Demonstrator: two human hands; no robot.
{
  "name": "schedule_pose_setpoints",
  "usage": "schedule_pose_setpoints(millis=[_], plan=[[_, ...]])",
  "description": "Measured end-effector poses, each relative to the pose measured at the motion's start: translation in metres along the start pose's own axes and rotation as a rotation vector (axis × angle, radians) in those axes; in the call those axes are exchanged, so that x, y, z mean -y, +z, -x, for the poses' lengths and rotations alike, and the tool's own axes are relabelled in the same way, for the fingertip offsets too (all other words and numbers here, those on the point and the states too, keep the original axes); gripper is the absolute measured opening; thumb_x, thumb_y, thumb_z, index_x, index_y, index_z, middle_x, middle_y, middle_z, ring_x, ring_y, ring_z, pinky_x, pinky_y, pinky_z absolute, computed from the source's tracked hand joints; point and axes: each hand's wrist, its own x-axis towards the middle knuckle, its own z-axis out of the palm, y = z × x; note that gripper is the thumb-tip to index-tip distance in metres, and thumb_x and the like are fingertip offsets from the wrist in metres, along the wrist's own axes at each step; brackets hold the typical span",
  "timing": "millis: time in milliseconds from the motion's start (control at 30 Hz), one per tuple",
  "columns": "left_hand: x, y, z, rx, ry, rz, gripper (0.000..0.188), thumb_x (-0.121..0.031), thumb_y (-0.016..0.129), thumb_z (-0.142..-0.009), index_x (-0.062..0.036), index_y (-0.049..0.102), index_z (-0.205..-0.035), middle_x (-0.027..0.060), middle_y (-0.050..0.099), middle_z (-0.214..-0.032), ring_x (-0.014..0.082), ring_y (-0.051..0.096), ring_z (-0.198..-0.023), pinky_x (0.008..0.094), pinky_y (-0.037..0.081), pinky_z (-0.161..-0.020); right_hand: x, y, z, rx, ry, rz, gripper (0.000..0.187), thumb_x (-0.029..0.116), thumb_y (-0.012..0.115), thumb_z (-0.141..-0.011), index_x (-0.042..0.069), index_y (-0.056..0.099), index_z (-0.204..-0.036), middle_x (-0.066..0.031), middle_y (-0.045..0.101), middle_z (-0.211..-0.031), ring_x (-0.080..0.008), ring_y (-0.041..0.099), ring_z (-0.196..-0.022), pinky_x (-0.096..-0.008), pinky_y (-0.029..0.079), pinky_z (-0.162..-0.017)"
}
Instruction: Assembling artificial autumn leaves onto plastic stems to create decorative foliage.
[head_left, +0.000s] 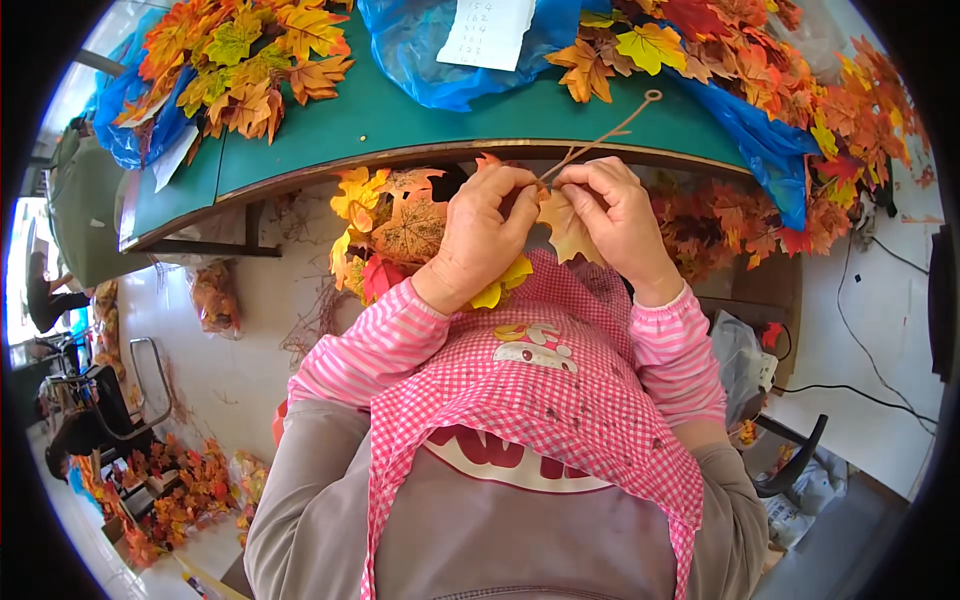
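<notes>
Close together in front of my chest, both hands are closed in a pinch at the base of a thin brown artificial stem (600,140). The stem slants up to the right, over the table's edge, and ends in a small loop. My left hand (478,228) grips the stem's lower end, with yellow, orange and red artificial leaves (405,225) hanging beside and below it. My right hand (622,222) pinches at the same joint, where a pale tan leaf (568,230) hangs between the hands. The exact spot under the fingertips is hidden.
Ahead is a green table (300,150) with a curved wooden edge. On it lie a blue plastic bag (420,60), a white slip of paper (488,35) and leaf piles (255,60). More leaves (760,90) fill the right. A chair (110,400) stands left; cables (860,395) run along the floor at right.
</notes>
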Motion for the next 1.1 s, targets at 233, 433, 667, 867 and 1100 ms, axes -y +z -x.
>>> schedule_pose_setpoints(millis=[233,433,667,867,1100], plan=[[0.0,-0.004,0.001,0.015,0.08,-0.114,0.006,-0.007,0.062,-0.082,-0.0041,0.063,-0.087,0.0121,0.061,-0.078,0.0317,0.059,-0.074,0.0402,0.045,-0.066,-0.005,0.005,0.001,-0.057,-0.019,0.064,0.008,0.006,0.064,-0.081,0.004,0.066,-0.089,-0.0063,0.067,-0.088,-0.0249,0.059,-0.088,-0.0385,0.043,-0.083],[0.007,0.001,0.002,0.01,0.15,-0.168,0.01,-0.007,0.062,-0.082,-0.0033,0.063,-0.09,0.013,0.062,-0.082,0.0321,0.059,-0.077,0.0398,0.046,-0.07,-0.003,0.01,0.003,-0.018,-0.029,0.095,0.008,0.009,0.065,-0.084,0.006,0.066,-0.091,-0.0041,0.066,-0.088,-0.0225,0.057,-0.09,-0.038,0.039,-0.088],[0.005,-0.002,-0.001,0.02,0.096,-0.132,0.01,-0.007,0.061,-0.082,-0.0032,0.064,-0.091,0.0138,0.062,-0.081,0.0327,0.059,-0.076,0.0401,0.046,-0.069,-0.009,-0.001,-0.001,-0.038,-0.02,0.066,0.007,0.009,0.065,-0.082,0.005,0.066,-0.087,-0.0042,0.066,-0.083,-0.0241,0.058,-0.085,-0.0378,0.042,-0.082],[0.007,0.001,-0.001,0.046,0.11,-0.134,0.011,-0.007,0.061,-0.082,-0.0029,0.064,-0.091,0.0139,0.061,-0.081,0.033,0.059,-0.077,0.0405,0.046,-0.07,-0.011,0.006,0.002,-0.023,-0.014,0.038,0.009,0.009,0.065,-0.083,0.005,0.066,-0.091,-0.0054,0.066,-0.088,-0.0243,0.058,-0.088,-0.0373,0.041,-0.085],[0.006,0.001,-0.002,0.04,0.046,-0.078,0.01,-0.007,0.062,-0.082,-0.0024,0.064,-0.09,0.0148,0.062,-0.081,0.0334,0.06,-0.075,0.0404,0.048,-0.068,-0.013,0.0,-0.001,-0.013,-0.013,0.027,0.008,0.008,0.065,-0.082,0.004,0.066,-0.089,-0.006,0.067,-0.084,-0.0249,0.059,-0.086,-0.0376,0.044,-0.081]])
